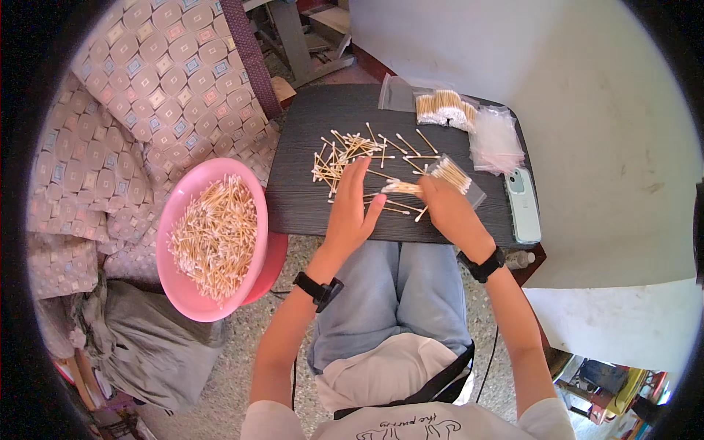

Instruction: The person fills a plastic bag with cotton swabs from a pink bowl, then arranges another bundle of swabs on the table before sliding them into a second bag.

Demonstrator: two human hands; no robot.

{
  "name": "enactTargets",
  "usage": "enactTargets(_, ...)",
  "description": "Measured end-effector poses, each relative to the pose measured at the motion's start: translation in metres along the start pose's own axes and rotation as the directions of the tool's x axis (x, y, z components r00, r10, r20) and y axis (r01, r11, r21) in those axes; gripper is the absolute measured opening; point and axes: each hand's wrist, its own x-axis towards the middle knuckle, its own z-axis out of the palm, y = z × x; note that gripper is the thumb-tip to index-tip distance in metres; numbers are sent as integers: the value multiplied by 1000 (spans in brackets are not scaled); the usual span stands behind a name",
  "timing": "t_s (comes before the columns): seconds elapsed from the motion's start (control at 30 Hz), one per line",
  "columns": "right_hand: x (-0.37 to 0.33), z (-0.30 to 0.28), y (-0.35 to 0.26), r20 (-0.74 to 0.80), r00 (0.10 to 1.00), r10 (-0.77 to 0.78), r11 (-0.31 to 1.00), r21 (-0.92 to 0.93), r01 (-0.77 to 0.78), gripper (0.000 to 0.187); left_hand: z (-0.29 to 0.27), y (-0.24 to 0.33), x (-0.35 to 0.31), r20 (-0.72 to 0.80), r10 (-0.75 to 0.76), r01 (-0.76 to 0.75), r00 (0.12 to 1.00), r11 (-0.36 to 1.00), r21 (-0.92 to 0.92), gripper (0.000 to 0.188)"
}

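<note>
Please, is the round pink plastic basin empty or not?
Not empty: the basin holds many loose white-tipped cotton swabs.

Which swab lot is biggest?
The heap in the pink basin, left of the table. It far outnumbers the loose pile, the far-edge bunch and the small bunch in the right hand.

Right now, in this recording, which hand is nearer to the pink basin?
Left. The left hand is over the near part of the dark table, right of the basin; the right hand is farther right, holding a bunch of cotton swabs.
</note>
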Motion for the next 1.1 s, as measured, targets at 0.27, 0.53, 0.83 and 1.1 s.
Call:
enactTargets(0.27,3,6,-14,66,996,-52,998,33,50,13,13,36,15,214,-129,187,968,943,-274,57)
enactTargets(0.53,-6,22,-5,167,985,-47,998,47,40,13,13,28,1,394,-159,154,905,987,44,35)
enactTargets(0.83,8,-7,-21,196,980,27,832,539,-131,20,6,22,-11,356,-251,310,900,944,-117,35)
enactTargets(1.1,5,3,-33,21,972,232,759,621,-195,17,16,34,-11,350,-145,264,925,909,-322,31)
